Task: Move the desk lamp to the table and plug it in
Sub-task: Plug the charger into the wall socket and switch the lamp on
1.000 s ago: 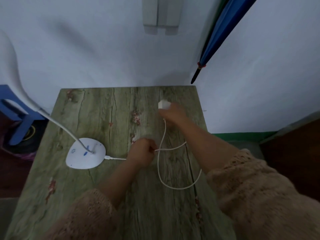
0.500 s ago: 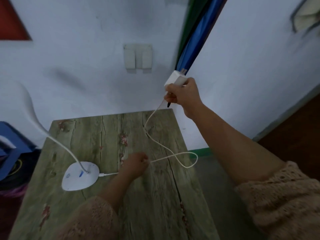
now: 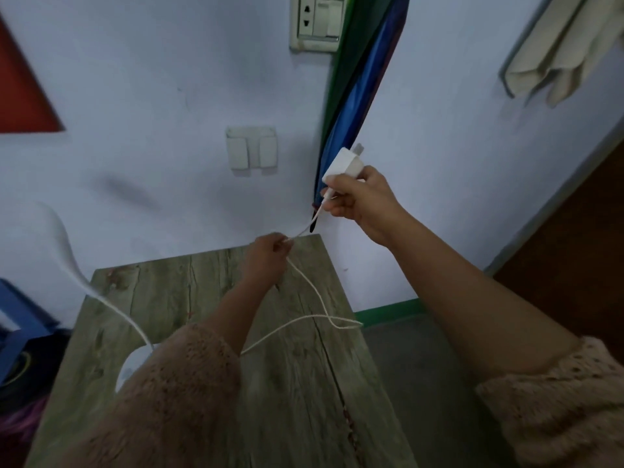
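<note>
Since half a second ago our left hand [image 3: 266,256] has lifted off the table [image 3: 304,383] to its far edge, sliding along the cord [image 3: 312,292], and our right hand [image 3: 359,201] has carried the plug [image 3: 344,165] a little higher up the wall.

At 9 o'clock the lamp [image 3: 64,246] arcs up as a blurred white neck; its base [image 3: 130,368] sits on the table at 8 o'clock, mostly hidden behind our left sleeve [image 3: 162,396]. At centre, our left hand's fingers are curled tight, pinching the cord between thumb and fingertips. From there the cord drops to the tabletop, loops toward 3 o'clock at the table's right edge, and runs back under our left forearm. Upward it stretches to the plug at 1 o'clock, which our right hand grips with fingers wrapped round its lower end, prongs pointing up and right. A socket [image 3: 317,21] is on the wall at 12 o'clock, well above the plug. An umbrella [image 3: 358,96] leans in the corner just behind the plug.
</note>
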`<state>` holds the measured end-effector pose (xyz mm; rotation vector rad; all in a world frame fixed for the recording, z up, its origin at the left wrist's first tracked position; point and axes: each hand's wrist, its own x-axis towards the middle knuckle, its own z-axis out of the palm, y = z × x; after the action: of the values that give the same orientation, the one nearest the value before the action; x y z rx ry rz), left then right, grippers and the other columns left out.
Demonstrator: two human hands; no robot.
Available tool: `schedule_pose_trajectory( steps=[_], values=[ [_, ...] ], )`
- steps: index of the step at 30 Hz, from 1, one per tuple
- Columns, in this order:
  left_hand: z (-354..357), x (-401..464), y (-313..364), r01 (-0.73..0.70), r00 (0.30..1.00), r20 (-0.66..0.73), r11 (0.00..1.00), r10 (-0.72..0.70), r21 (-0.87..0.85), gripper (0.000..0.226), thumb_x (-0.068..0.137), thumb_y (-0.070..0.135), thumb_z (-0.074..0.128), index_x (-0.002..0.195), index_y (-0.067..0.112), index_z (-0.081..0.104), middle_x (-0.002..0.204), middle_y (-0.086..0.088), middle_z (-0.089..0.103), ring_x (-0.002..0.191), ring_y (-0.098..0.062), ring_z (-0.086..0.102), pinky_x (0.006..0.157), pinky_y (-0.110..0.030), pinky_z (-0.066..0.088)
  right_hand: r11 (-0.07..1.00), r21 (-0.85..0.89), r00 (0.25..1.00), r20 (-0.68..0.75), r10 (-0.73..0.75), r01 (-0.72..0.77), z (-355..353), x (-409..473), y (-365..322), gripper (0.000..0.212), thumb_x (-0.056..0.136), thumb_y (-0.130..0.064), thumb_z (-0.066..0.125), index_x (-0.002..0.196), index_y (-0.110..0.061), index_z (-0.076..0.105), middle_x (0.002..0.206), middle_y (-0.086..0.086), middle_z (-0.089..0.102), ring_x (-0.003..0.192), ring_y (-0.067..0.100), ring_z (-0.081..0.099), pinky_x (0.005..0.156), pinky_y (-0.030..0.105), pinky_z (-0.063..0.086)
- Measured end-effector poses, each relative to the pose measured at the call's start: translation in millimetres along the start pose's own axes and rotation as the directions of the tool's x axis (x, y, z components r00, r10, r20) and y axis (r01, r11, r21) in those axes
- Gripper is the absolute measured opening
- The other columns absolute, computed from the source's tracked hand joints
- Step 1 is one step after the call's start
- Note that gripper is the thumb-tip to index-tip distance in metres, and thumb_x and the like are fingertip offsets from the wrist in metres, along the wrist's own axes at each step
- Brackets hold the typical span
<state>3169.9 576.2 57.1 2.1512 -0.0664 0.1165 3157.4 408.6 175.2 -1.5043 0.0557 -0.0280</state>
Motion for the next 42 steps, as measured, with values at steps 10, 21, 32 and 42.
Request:
schedule_pose_trajectory(
  steps=[10,21,32,42],
  values=[
    [-81,41,78,-0.233,0.923,0.216,0.911,0.317,-0.341,0.025,0.096,0.026,0.048,0.113,0.019,0.064,0.114,-0.001,0.063,0.104,-0.013,0.059,0.084,-0.031,0.052,0.994,0.107,0.998,-0.064,-0.022,0.029,-18,0,-29,0.024,0.077,-0.035,0.074,0.087,-0.015,0.066,0.068,0.003,0.07,0.056,0.014,0.057,0.051,0.023,0.046],
    [-104,57,110,-0.267,0.904,0.319,0.959,0.284,-0.096,0.028,0.098,0.017,0.042,0.104,0.006,0.066,0.107,-0.013,0.066,0.098,-0.021,0.058,0.079,-0.029,0.047,0.864,0.445,0.968,-0.037,-0.247,0.237,24,17,-73,0.01,0.089,-0.006,0.061,0.081,-0.01,0.057,0.071,0.011,0.061,0.057,0.015,0.061,0.054,0.024,0.055],
    [-111,86,110,-0.281,0.952,-0.113,0.959,0.284,0.048,0.016,0.092,0.019,0.052,0.08,0.009,0.055,0.078,-0.01,0.072,0.071,-0.028,0.064,0.067,-0.037,0.051,0.929,0.352,0.973,0.152,-0.176,0.113,24,48,-126,0.019,0.094,-0.001,0.044,0.11,-0.01,0.042,0.087,0.008,0.049,0.071,0.017,0.055,0.07,0.029,0.058],
    [-92,108,118,-0.357,0.934,0.041,0.92,0.356,0.158,0.027,0.092,0.01,0.052,0.066,0.016,0.054,0.07,-0.005,0.063,0.065,-0.017,0.056,0.057,-0.019,0.038,0.937,-0.152,0.947,-0.016,-0.319,0.313,33,87,-141,0.036,0.08,-0.018,0.073,0.106,-0.012,0.049,0.093,0.01,0.059,0.052,0.015,0.056,0.04,0.019,0.048]
  ],
)
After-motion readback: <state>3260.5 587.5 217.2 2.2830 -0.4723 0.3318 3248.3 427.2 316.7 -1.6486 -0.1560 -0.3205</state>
